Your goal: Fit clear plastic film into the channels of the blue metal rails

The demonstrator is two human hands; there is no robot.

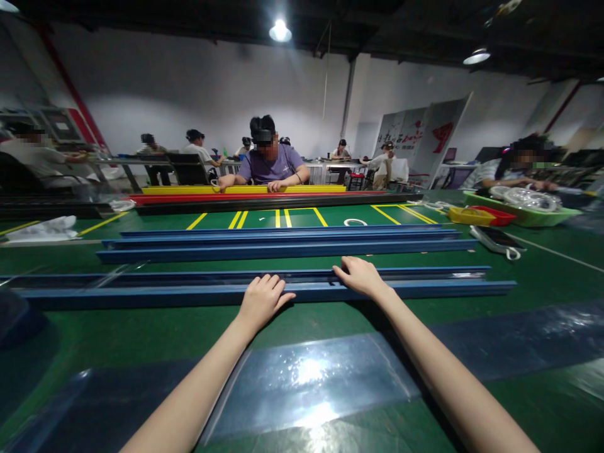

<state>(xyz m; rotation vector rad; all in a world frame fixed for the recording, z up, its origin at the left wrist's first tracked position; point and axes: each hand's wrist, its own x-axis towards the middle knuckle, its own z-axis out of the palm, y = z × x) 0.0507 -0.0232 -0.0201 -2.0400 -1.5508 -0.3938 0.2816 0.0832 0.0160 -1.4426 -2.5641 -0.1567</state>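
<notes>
A long blue channel strip (425, 289) lies crosswise on the green table in front of me, with raised edges and a darker trough. My left hand (262, 301) is palm-down over its near edge, fingers curled over the rim and thumb pointing right. Farther right, my right hand (359, 275) reaches across the same channel, its fingers bent at the far rim; the fingertips are partly hidden. Behind it, more blue channels (283, 250) lie parallel. A shiny clear plastic sheet (311, 377) lies under and between my forearms.
Across the table, a person in a purple shirt (278, 163) handles yellow, red and black strips (245, 198). At right are a green basin (542, 217) with wrapped coils, a yellow tray (469, 216) and a phone (497, 239). A white ring (355, 222) lies beyond the channels.
</notes>
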